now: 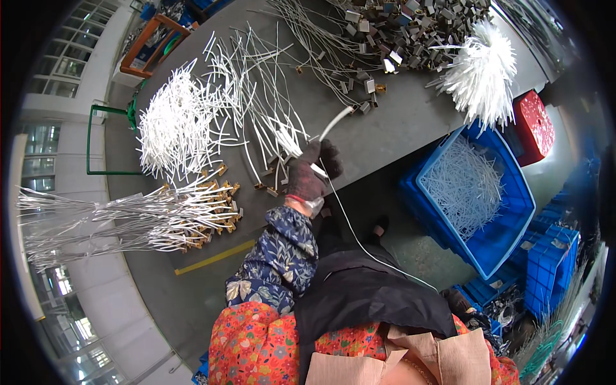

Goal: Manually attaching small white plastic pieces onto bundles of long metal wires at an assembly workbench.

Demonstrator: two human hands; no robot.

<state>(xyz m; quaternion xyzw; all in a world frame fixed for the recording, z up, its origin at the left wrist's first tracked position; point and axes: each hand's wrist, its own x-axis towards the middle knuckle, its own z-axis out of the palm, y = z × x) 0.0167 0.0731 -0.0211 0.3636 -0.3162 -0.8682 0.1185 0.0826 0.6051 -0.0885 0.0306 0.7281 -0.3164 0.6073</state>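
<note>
My left hand (311, 172), in a dark glove, is closed over the near edge of the grey table. A white sleeve (335, 122) curves out of its far side towards small metal-ended parts (369, 96). From the near side of that hand a thin white cable (359, 240) runs down across my dark apron to the lower right. At the cable's end is my right hand (457, 300), dark-gloved and closed, with its fingers partly hidden. Loose white sleeved wires (282, 138) with metal ends lie just beside my left hand.
On the table (385, 128) lie a white sleeve pile (183, 122), bundled cables with brass-coloured ends (192, 218), a heap of metal-ended parts (423, 32) and a white bundle (481, 74). A blue crate (513, 237) of white pieces and a red stool (536, 128) stand right.
</note>
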